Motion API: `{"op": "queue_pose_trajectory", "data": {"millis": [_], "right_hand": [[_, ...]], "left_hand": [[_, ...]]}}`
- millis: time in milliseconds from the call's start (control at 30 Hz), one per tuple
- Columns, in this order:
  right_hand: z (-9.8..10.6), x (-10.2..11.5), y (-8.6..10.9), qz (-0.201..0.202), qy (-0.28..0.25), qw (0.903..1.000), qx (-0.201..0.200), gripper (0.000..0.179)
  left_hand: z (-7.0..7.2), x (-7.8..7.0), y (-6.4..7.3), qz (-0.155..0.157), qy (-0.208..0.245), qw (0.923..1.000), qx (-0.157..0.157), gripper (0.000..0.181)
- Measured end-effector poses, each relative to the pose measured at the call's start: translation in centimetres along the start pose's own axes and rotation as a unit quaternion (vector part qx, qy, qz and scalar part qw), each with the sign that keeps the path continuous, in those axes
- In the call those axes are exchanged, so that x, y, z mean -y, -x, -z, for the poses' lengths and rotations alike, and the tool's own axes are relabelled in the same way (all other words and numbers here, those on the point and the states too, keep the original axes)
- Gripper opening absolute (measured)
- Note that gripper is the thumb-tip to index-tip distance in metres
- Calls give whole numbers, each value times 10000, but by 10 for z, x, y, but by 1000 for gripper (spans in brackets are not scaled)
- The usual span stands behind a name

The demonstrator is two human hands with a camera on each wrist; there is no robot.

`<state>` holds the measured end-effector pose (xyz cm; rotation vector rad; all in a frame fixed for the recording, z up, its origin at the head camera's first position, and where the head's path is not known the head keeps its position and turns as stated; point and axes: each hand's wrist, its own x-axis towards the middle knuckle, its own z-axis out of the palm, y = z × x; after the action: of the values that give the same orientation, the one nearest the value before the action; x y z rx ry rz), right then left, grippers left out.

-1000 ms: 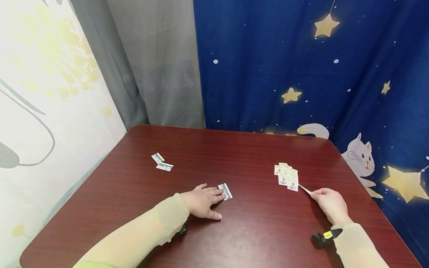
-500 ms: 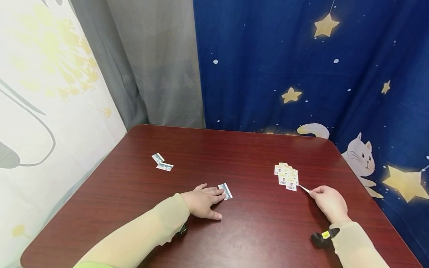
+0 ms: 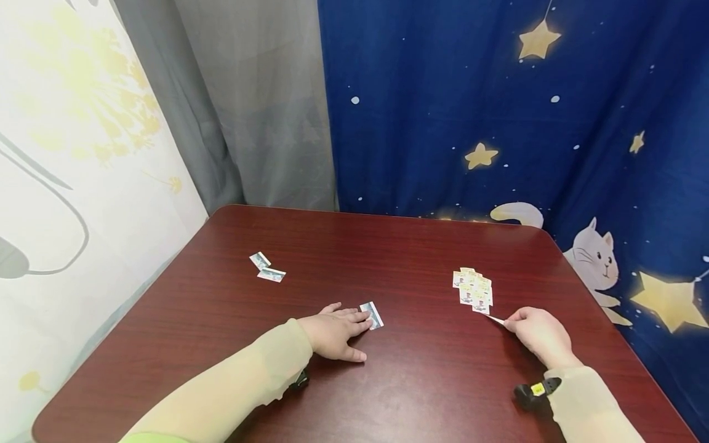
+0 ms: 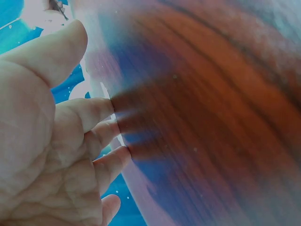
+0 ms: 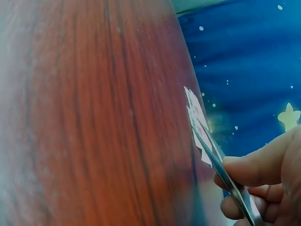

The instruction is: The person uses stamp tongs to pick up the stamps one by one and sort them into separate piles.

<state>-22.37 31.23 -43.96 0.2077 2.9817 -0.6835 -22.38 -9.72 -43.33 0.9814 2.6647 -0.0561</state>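
Note:
My left hand (image 3: 332, 335) lies palm down with fingers spread, its fingertips resting on a small blue-and-white card (image 3: 377, 315) near the table's middle. In the left wrist view the fingertips (image 4: 123, 153) press at the card's edge, and most of the card is hidden. My right hand (image 3: 541, 335) pinches metal tweezers (image 5: 230, 183) between thumb and fingers. Their slim tips point at a cluster of small white picture pieces (image 3: 471, 289), overlapping like stickers or cards. In the head view the tips are right at the cluster's lower edge; in the right wrist view the two prongs stand slightly apart.
Two more blue-and-white cards, one (image 3: 260, 261) touching the other (image 3: 271, 275), lie at the back left of the dark red table (image 3: 354, 246). Grey (image 3: 266, 111) and blue starry curtains (image 3: 421, 123) hang behind it. A pale patterned curtain (image 3: 94, 203) borders the left side.
The tweezers' tips have shifted from the cluster's right side to its lower edge. The lowest piece has slid slightly left. My left hand stays in place on its card.

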Motion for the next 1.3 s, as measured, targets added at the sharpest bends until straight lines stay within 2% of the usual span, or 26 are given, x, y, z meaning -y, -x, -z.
{"op": "queue_pose_trajectory", "data": {"millis": [267, 500, 933, 1300], "right_hand": [[-2, 1, -1, -36, -81, 10000, -23, 23], [-6, 11, 1, 247, -85, 9996, -52, 17], [-41, 67, -6, 848, -204, 9962, -80, 9], [-71, 115, -11, 1100, -624, 9920, 51, 10]], "left_hand": [[2, -1, 2, -24, 47, 10000, 17, 74], [4, -2, 3, 17, 87, 10000, 43, 73], [2, -3, -5, 28, -38, 10000, -12, 74], [4, -6, -8, -48, 52, 10000, -12, 73]]}}
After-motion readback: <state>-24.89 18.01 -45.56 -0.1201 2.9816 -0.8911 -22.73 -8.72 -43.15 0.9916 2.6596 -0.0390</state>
